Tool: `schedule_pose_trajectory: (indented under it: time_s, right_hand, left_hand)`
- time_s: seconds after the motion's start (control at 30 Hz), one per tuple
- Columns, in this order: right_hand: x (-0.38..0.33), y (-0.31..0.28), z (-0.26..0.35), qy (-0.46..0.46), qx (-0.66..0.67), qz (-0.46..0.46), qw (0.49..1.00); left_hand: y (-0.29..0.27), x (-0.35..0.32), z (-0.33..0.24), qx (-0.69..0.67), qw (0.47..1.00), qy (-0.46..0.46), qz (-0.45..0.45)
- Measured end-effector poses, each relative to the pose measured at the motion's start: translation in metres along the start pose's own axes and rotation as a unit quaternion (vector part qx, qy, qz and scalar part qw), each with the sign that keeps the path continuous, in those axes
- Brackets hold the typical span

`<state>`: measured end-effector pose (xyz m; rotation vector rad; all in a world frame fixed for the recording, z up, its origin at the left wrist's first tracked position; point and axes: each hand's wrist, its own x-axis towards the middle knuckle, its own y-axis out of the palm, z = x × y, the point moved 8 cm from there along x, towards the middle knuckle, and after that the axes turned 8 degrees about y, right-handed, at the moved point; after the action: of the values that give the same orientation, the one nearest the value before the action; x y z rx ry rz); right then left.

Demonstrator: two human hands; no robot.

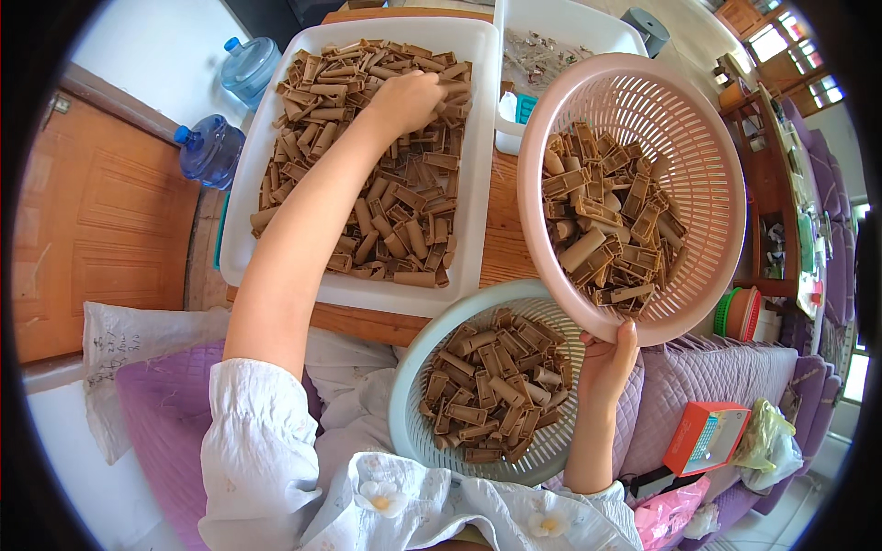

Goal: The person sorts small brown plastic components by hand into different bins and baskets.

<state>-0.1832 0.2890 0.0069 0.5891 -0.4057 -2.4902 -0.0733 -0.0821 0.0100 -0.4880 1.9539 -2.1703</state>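
Observation:
My left hand [410, 103] reaches to the far right part of a white tray [485, 184] filled with brown plastic pieces [386, 207]. Its fingers curl down among the pieces, and what they hold is hidden. With my right hand [610, 363] I grip the near rim of a pink slotted basket [540, 220], thumb on the rim. The basket tilts toward me and is partly filled with similar brown pieces [620, 220]. Below it a grey-green basket [404, 404] holds more brown pieces [496, 390]; the pink rim overlaps it in view.
Under the tray is a wooden table [503, 220]. Behind the pink basket stands a white bin [579, 20] with small loose bits. Two blue water jugs [213, 151] stand left of the tray. A purple quilted sofa [726, 381] lies at right, with a red box [706, 436].

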Motion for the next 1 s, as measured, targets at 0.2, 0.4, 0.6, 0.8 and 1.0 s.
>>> schedule_pose_trajectory:
  time_s: [0.2,0.4,0.6,0.8,1.0]
  right_hand:
    - [0.0,0.001,0.0,0.001,-0.001,0.002,1.0]
    - [-0.001,0.006,0.0,0.002,0.001,0.019,1.0]
    - [0.003,-0.004,-0.001,0.011,0.014,0.015,1.0]
    - [0.004,-0.006,-0.004,0.014,0.005,0.007,1.0]
    - [-0.001,0.001,-0.001,-0.002,-0.001,-0.006,1.0]
  left_hand:
    - [-0.071,-0.005,0.018,-0.108,0.984,-0.084,-0.117]
    - [-0.162,0.019,-0.061,-0.387,0.886,0.025,-0.254]
    - [-0.175,0.029,-0.139,-0.43,0.881,0.115,-0.161]
    - [-0.096,0.039,0.008,-0.235,0.94,-0.126,-0.213]
    - [0.006,0.04,0.017,-0.178,0.976,-0.113,-0.061]
